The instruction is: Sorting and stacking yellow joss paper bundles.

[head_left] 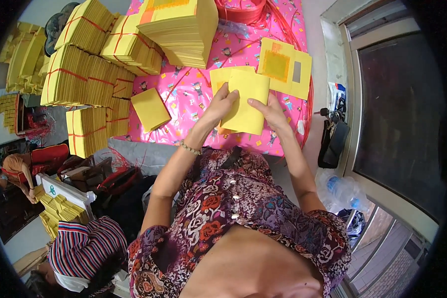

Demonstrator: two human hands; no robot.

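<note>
Here left hand (222, 105) and right hand (273, 113) both pinching yellow paper sheets (246, 99) above pink surface (193, 94); loose pinch may let sheets slip, fan apart.

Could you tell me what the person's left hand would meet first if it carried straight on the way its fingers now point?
Probably the yellow sheets that the left hand already touches; beyond them, the printed yellow sheets, though depth is unclear.

Red-tied bundles of yellow paper (87, 79) stacked left on the pink patterned sheet (193, 94).
</note>
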